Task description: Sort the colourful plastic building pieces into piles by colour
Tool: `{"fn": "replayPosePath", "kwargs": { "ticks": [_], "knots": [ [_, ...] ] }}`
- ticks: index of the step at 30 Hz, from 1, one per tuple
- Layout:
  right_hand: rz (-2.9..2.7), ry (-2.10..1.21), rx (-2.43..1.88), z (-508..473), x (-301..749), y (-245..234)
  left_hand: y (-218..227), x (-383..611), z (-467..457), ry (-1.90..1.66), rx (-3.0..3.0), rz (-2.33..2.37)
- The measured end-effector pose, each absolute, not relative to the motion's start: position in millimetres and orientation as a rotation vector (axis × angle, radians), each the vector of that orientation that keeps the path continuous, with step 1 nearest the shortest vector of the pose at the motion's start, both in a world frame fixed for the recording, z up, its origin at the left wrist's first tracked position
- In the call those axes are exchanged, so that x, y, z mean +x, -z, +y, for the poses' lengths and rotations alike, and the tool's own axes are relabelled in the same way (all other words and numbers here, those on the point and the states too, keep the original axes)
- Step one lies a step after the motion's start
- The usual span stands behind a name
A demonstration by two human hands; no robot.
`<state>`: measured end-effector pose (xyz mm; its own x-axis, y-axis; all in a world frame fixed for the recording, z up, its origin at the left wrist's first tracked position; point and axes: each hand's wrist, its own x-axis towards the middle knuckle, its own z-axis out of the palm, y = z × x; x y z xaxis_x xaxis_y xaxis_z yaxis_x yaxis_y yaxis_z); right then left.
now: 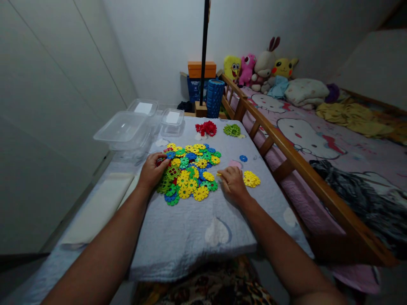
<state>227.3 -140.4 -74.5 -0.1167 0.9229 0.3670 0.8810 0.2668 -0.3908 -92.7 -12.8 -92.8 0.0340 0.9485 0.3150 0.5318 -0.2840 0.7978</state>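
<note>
A mixed pile of plastic snowflake discs (192, 180) in yellow, green and blue, with some red, lies mid-table. At its left edge, my left hand (153, 171) has its fingers closed on a blue snowflake disc (171, 155). Green lattice pieces (164, 184) lie just below those fingers. My right hand (233, 183), to the right of the pile, pinches a yellow snowflake disc (219, 174), mostly hidden by the fingers. Beside that hand sits a small yellow group of discs (252, 179). A single blue disc (243, 158) lies farther back.
Red pieces (206, 128) and green lattice pieces (232, 130) form separate heaps at the back. Clear plastic containers (122, 129) stand at the left, behind a folded cream cloth (98, 207). A wooden bed rail (280, 152) runs along the right side.
</note>
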Motion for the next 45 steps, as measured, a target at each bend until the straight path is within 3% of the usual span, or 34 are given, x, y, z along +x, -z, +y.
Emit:
{"fn": "replayPosePath", "kwargs": {
  "ticks": [9,14,21,45],
  "knots": [
    [-1.41,-0.277,-1.714,-150,307,60,92,-93,-12,-1.153,1.87,1.501],
    [-1.505,-0.406,-1.781,-154,332,63,92,-93,-13,-1.153,1.868,1.507],
    [-1.665,-0.208,-1.96,-155,323,73,92,-93,-13,-1.141,1.868,1.529],
    [-1.828,0.025,-1.924,-139,315,91,95,-89,-11,-1.171,1.844,1.585]
  ]
}}
